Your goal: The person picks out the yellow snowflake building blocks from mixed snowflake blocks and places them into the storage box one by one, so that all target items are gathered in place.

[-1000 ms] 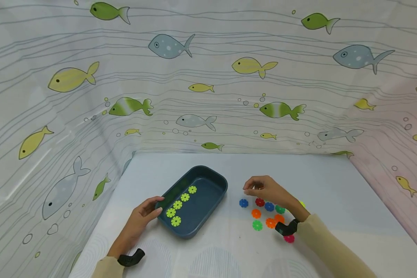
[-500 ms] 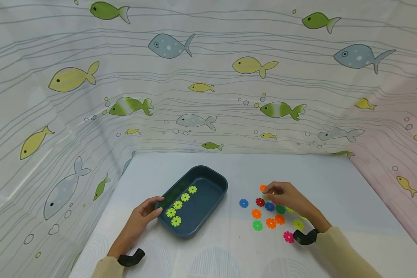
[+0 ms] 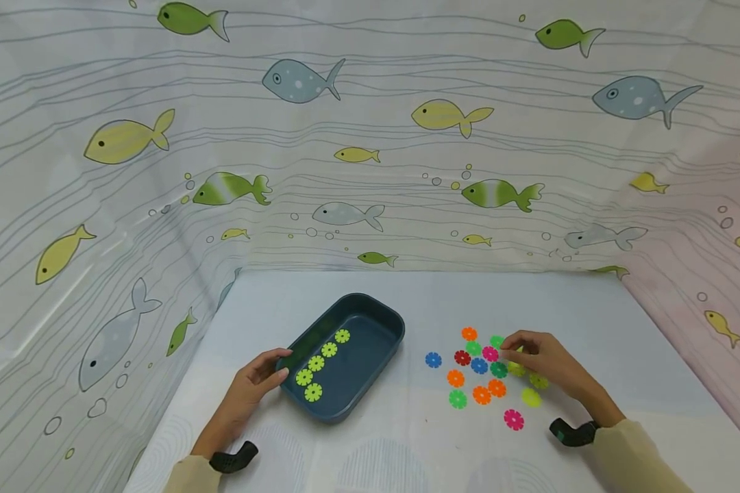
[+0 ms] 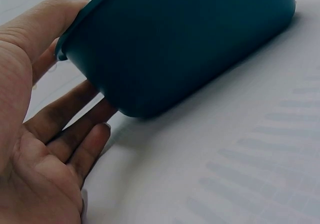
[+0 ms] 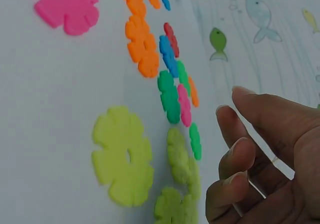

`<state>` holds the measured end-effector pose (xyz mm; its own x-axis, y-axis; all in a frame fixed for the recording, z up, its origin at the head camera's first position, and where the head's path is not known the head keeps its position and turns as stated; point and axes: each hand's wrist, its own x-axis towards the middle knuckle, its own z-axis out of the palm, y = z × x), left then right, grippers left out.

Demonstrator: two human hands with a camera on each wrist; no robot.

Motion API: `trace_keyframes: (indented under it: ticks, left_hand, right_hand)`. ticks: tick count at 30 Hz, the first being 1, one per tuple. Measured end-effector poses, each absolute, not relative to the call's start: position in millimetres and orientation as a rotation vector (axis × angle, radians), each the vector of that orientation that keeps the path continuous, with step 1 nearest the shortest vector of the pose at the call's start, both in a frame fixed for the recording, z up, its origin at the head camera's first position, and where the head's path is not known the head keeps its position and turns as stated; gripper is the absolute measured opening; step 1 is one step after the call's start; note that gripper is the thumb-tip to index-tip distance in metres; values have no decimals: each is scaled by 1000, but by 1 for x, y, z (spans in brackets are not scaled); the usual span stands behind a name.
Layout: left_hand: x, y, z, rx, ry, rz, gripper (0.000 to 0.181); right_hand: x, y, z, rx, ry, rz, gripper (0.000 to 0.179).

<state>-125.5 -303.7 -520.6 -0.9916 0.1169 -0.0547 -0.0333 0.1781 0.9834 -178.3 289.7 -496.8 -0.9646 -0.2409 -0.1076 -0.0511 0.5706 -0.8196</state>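
My left hand [image 3: 253, 383] holds the near left end of a dark blue-green plastic tub [image 3: 360, 363]. In the left wrist view the thumb is at the tub's rim and the other fingers meet its outer wall. A crooked row of several yellow-green notched discs [image 3: 316, 363] lies inside. My right hand [image 3: 549, 359], fingers loosely bent with nothing between them, hovers over the right part of a spread of flower-like discs. Nearest it are a pink disc [image 3: 490, 353], a light green disc [image 3: 497, 341] and yellow discs [image 5: 123, 155], partly hidden under it in the head view.
Orange [image 3: 455, 378], blue [image 3: 433, 359], dark red [image 3: 462, 357] and green discs [image 3: 458, 399] lie between tub and right hand. Another pink disc [image 3: 514, 420] is closer to the front. A fish-printed sheet [image 3: 370, 205] stands behind and beside the white table [image 3: 401, 452].
My right hand has moved right and slightly down across the discs, uncovering orange, light green and pink ones. The left hand and the tub have stayed in place.
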Motion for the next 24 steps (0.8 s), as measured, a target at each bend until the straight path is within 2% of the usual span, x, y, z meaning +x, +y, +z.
trace_keyframes:
  ticks: [12,24]
  left_hand:
    - [-127,-302,-519,70,2335,1926,48]
    - [-126,-305,-524,79,2335,1926,49]
  right_hand:
    - [-154,329,-508,-62,2629,-1307,37]
    - [-139,340,-511,-20,2658,-1230,45]
